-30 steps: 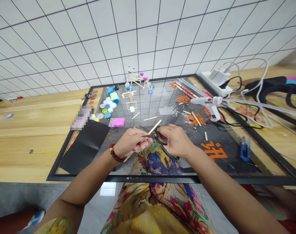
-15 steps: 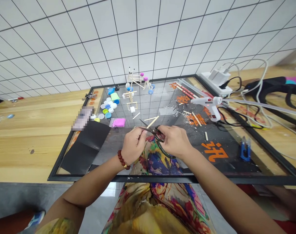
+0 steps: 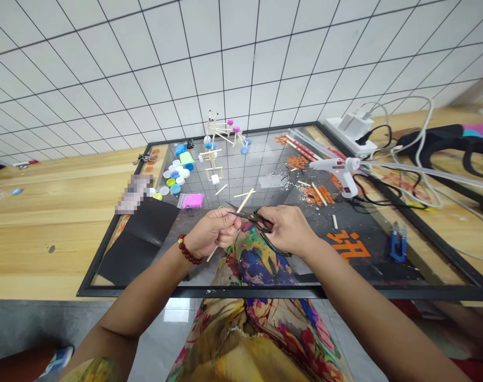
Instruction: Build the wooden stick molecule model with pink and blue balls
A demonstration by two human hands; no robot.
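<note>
My left hand (image 3: 213,232) is closed around a thin pale wooden stick (image 3: 246,200), whose upper end points away from me and whose lower end sticks out below the fist. In my right hand (image 3: 287,229) is a pair of dark scissors (image 3: 266,228), with the blades parted and crossing the stick just above my left fingers. Beyond the blades a second short stick (image 3: 237,195) lies on the glass. Farther back stands a small model of sticks (image 3: 214,154) with white, blue and pink pieces on it.
A white glue gun (image 3: 339,168) lies at the right, near a white power strip (image 3: 350,132) and cables. Blue snips (image 3: 398,243) sit at the right front. To the left are black paper (image 3: 141,239), a pink clay packet (image 3: 192,200) and several small tubs (image 3: 175,188).
My left hand has turned and shifted slightly left, so the stick's lower end now shows below it. The scissors stay at the stick, with the blades a little less parted.
</note>
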